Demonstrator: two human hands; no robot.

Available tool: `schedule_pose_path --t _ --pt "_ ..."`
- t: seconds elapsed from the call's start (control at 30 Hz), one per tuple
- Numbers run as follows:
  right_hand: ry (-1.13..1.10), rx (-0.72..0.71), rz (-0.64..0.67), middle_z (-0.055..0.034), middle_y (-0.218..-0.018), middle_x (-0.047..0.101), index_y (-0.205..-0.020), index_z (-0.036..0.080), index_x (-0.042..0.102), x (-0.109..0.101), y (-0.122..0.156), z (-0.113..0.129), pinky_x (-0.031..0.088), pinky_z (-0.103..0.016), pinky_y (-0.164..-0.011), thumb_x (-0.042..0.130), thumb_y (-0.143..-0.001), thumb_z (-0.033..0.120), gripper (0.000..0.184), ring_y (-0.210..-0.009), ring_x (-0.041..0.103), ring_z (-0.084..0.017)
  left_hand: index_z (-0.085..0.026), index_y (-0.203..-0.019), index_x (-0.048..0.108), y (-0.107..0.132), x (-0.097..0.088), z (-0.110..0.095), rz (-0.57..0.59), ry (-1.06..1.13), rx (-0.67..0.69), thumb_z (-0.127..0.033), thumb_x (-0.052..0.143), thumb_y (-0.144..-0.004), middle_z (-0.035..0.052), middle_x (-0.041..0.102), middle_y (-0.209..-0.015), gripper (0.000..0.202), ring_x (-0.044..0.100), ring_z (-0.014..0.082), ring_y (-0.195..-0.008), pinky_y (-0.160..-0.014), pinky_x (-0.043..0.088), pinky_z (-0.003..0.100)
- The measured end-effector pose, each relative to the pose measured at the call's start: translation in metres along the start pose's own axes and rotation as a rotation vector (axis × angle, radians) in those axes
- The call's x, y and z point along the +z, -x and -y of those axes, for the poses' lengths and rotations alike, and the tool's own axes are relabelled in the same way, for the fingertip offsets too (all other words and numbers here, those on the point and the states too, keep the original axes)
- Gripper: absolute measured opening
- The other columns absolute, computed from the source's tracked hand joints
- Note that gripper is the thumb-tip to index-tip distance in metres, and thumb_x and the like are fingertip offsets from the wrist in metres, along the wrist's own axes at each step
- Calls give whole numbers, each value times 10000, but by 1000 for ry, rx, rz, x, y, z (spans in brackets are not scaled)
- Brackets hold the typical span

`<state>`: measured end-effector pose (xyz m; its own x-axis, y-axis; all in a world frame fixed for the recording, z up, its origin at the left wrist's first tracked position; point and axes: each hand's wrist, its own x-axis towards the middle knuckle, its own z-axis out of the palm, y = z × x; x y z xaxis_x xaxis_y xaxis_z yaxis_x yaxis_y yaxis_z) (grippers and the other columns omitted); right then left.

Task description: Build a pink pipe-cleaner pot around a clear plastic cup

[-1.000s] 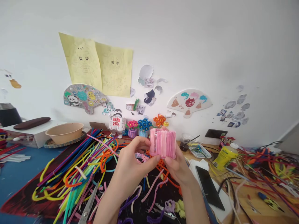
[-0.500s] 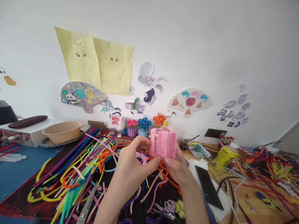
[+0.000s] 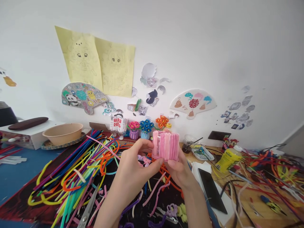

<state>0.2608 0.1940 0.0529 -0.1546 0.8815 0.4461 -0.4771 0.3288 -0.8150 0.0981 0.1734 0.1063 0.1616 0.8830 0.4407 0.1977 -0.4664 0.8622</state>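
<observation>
Between my hands, above the worktable, is a small pink pot [image 3: 169, 146] covered in upright pipe cleaner strips in lighter and darker pink. On its left side a gap between strips shows a see-through wall. My left hand [image 3: 140, 164] grips the pot's left side, index finger bent at the upper edge and thumb at the bottom. My right hand [image 3: 179, 169] holds it from the right and below, thumb at the lower front edge; its other fingers are hidden behind the pot. Loose pink pipe cleaners [image 3: 156, 194] lie on the dark mat underneath.
Many coloured pipe cleaners [image 3: 78, 167] spread over the left, with scissors [image 3: 89, 210] among them. Pipe cleaner flower pots [image 3: 146, 129] stand by the wall. At right are a phone [image 3: 212, 190], a yellow bottle [image 3: 228, 159], a tray [image 3: 203, 153] and pliers [image 3: 273, 204]. A bowl [image 3: 63, 134] stands at left.
</observation>
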Motion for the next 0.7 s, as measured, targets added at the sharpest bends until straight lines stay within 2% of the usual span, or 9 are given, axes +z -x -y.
schedule_pose_path --t 0.17,0.33,0.43,0.53,0.7 --pt "-62 5 2 -36 -1413 616 -1367 337 569 3 -1 4 339 -512 -1176 773 -791 407 615 -1404 461 -316 -254 -970 657 2 -3 -1 31 52 2 -271 705 -834 -25 725 -968 146 683 163 -922 -834 515 290" --pt "-153 13 59 -10 -1403 635 -1362 359 591 4 0 9 353 -431 -1179 738 -839 464 553 -1346 534 -262 -234 -1006 649 2 -4 -3 38 71 -40 -303 680 -858 10 726 -1027 166 676 183 -943 -840 515 314" --pt "-159 17 51 -15 -1412 633 -1373 350 589 6 0 10 336 -428 -1192 675 -894 484 504 -1335 546 -248 -229 -1007 647 2 -3 -3 27 58 -41 -315 655 -876 22 723 -1017 157 670 190 -931 -838 505 326" --pt "-149 2 25 -20 -1470 583 -1436 371 514 8 0 11 337 -443 -1191 674 -898 495 574 -1379 502 -248 -243 -1035 649 1 -3 -2 25 52 -44 -324 652 -881 25 718 -1074 173 657 197 -958 -839 504 326" --pt "-110 -92 -47 33 -1636 339 -1482 466 390 11 2 17 342 -462 -1186 816 -784 454 817 -1489 339 -257 -306 -1151 631 0 -5 -3 78 100 33 -303 724 -849 -23 708 -1163 316 625 184 -1069 -935 490 292"
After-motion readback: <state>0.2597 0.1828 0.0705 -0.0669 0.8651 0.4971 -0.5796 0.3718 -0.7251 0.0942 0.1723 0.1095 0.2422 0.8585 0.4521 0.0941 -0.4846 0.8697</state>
